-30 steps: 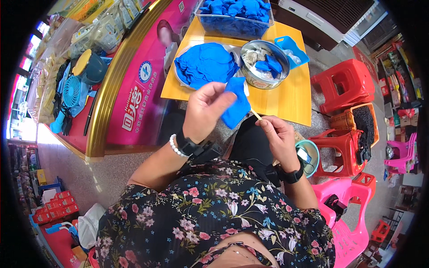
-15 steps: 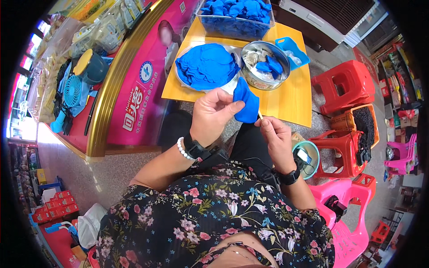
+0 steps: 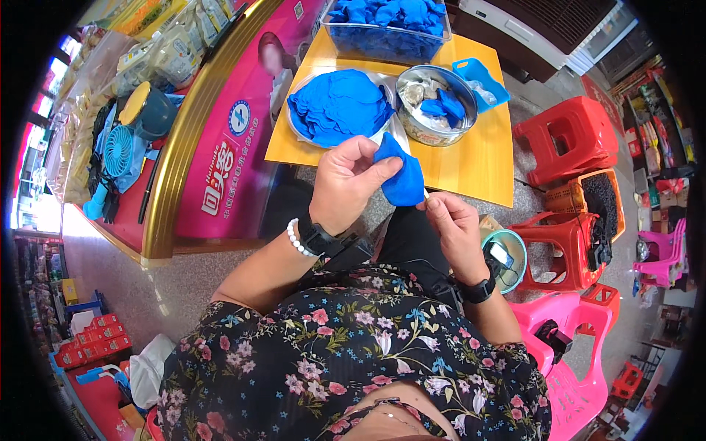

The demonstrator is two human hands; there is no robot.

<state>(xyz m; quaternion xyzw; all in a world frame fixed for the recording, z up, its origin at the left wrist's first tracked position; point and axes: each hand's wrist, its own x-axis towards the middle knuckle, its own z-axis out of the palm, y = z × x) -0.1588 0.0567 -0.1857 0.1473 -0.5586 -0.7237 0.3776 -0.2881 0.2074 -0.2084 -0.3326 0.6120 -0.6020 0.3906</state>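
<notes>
My left hand (image 3: pixel 342 187) pinches a piece of blue fabric (image 3: pixel 403 180) by its left side between thumb and fingers, just in front of the table. My right hand (image 3: pixel 456 228) grips a thin pale stick (image 3: pixel 428 194) whose upper end disappears into that fabric. Beyond them on the yellow table (image 3: pixel 471 173) are a plate stacked with flat blue pieces (image 3: pixel 338 106), a round metal tin (image 3: pixel 434 132) with whitish and blue bits, a clear bin (image 3: pixel 386 40) heaped with blue pieces and a small blue basket (image 3: pixel 489 95).
Left stands a pink, gold-edged counter (image 3: pixel 195 191) with bags and a small blue fan (image 3: pixel 118 147). Red stools (image 3: pixel 559 136), an orange crate (image 3: pixel 566 197) and a pink chair (image 3: pixel 566 382) line the right. A light-blue bucket (image 3: pixel 515 250) sits beside my right wrist.
The blue piece moved right, then slightly back left, and now looks more folded. My left thumb lies over it, and my left hand has shifted a little.
</notes>
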